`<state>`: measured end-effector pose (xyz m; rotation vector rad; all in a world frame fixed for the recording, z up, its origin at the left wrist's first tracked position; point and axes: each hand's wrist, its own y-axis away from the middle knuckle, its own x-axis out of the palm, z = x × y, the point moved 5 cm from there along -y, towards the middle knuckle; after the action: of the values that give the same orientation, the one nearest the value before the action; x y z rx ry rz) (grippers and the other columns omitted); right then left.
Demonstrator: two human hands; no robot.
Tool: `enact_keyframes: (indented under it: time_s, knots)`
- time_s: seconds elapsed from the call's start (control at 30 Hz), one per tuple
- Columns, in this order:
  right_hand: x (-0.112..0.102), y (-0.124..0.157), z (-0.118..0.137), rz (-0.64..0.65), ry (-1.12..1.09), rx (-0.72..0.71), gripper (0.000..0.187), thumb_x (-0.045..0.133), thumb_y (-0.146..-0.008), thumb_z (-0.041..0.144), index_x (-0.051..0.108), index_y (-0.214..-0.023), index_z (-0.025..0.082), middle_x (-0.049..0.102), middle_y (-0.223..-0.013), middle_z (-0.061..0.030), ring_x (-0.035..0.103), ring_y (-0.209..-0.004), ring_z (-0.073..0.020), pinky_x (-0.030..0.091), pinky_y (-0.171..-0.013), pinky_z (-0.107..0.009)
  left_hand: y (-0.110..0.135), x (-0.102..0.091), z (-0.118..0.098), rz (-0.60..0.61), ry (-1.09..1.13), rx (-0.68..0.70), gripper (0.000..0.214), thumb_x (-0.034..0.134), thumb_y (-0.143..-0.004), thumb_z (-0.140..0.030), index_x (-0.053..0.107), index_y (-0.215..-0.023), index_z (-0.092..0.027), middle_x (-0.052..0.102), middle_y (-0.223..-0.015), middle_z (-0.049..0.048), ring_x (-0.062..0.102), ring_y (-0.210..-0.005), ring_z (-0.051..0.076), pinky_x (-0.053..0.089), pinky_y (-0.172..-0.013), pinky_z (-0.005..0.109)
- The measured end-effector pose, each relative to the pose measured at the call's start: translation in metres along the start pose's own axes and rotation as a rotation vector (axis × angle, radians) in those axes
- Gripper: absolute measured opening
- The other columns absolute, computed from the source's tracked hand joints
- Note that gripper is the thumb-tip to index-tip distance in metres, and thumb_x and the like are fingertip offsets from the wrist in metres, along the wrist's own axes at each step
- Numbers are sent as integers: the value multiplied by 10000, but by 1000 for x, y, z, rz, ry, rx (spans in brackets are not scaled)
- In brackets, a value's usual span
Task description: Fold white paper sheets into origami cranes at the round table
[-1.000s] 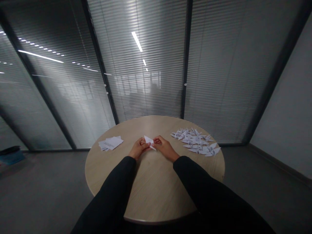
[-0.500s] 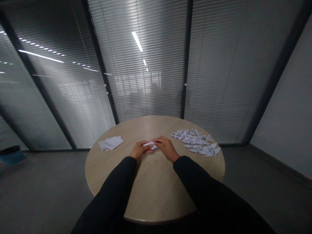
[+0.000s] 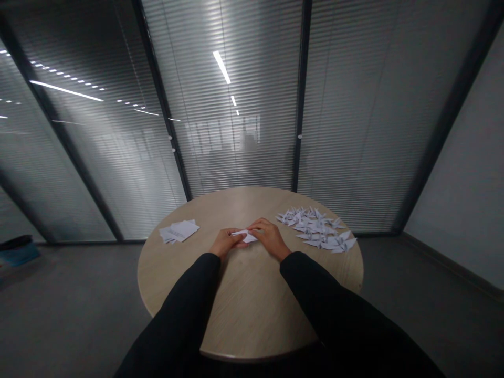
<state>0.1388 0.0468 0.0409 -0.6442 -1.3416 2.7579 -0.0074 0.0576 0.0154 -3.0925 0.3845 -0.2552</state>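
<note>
Over the middle of the round wooden table (image 3: 255,310), a small piece of folded white paper (image 3: 249,238) sits between my two hands. My left hand (image 3: 227,241) is closed on its left side, thumb on the near edge. My right hand (image 3: 270,237) pinches it at the upper right, with fingertips at its far edge. Part of the paper is hidden behind the fingers. To the right lies a spread of several folded paper cranes (image 3: 321,228). On the left is a loose stack of white paper sheets (image 3: 179,231), the top one bearing faint print.
Behind the table stands a glass partition with blinds (image 3: 240,157) and dark frames. A plain wall (image 3: 468,173) rises on the right. At the far left, a blue bin with a black rim (image 3: 19,251) stands on the grey floor.
The fingers of my right hand have lifted and shifted slightly, and more of the folded paper shows between the hands. Cranes and sheets have stayed in place.
</note>
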Motion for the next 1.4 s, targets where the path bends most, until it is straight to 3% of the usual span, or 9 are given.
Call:
enact_keyframes:
  time_s: [0.37,0.7,0.87,1.0,1.27,1.4]
  knots:
    - [3,1,4,18,154,-70,72,573,-789,177,645,-793,177,601,-799,-40,553,-817,-165,434,-761,-299,-2,2,4,-38,-1,16,233,774,-543,-203,685,-716,-74,665,-684,57,611,-655,141,532,-650,258]
    - [4,-1,-1,91,-12,-2,154,550,-801,163,678,-884,182,597,-878,-54,565,-844,-147,458,-739,-269,-3,-3,1,-63,92,1,153,682,-653,-100,681,-799,-55,689,-726,88,635,-634,127,542,-647,226]
    - [5,-1,3,121,48,-84,205,508,-826,131,685,-915,185,596,-886,-61,560,-857,-154,452,-791,-296,-3,-2,3,-55,161,-33,107,615,-712,-76,680,-795,-56,698,-773,106,651,-671,134,546,-673,217]
    - [5,0,8,125,114,-155,221,497,-834,121,682,-935,188,588,-891,-68,554,-868,-162,457,-789,-306,-2,0,2,-20,198,-25,124,635,-742,-179,675,-754,-62,693,-764,104,646,-654,123,548,-678,213]
    - [5,1,16,146,128,-240,241,478,-837,105,680,-923,204,580,-904,-68,542,-885,-165,455,-796,-322,-5,-4,4,-18,153,-7,122,686,-696,-181,681,-748,-70,688,-713,77,630,-611,104,540,-637,192]
    - [5,0,15,125,72,-178,219,487,-821,113,679,-884,199,591,-893,-62,545,-878,-162,446,-807,-319,-5,-5,2,-57,96,47,153,722,-649,-206,681,-740,-90,689,-714,60,626,-602,114,543,-645,232]
